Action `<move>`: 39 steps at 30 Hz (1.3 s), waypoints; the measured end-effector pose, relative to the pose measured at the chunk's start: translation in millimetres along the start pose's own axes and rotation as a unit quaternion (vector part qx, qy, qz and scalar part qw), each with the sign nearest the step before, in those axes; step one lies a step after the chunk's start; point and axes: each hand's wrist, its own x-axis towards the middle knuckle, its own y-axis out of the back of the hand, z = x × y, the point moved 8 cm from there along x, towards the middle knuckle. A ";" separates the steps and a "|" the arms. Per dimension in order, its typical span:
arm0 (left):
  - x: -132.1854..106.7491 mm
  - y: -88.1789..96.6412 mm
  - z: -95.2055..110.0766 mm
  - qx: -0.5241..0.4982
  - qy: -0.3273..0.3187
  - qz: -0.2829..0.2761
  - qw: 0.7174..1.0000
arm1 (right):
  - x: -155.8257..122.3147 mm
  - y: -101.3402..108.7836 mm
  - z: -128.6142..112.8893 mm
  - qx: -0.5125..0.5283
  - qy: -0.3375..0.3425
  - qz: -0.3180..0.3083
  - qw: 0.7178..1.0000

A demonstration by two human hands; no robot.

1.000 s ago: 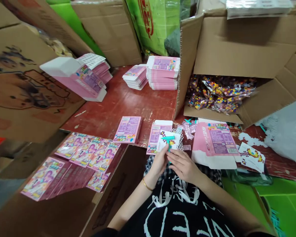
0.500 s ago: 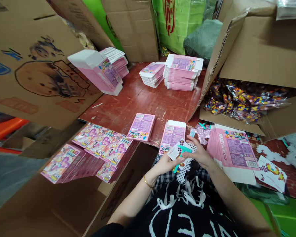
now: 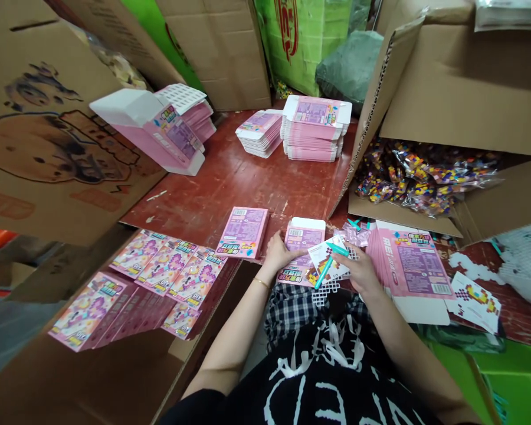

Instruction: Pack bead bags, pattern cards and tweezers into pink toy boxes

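Okay, pink box lies at the table's near edge, white flap sticking out at its 12 o'clock end. Left hand: thumb on box face, fingers along its 9 o'clock side; can't tell if gripping. Right hand pinches card, teal stick and white grid at its 4 o'clock corner. Pieces outside, so this box looks unfinished. Closed boxes at 8–9 look done; flat boxes at 3, bead packets at 2 look unused.

One head-worn view, forward and down, close above hands and red tabletop
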 end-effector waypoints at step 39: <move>-144.6 -25.2 26.0 -0.246 0.027 -0.140 0.959 | -85.5 -32.4 -76.8 -0.479 0.443 -0.185 0.735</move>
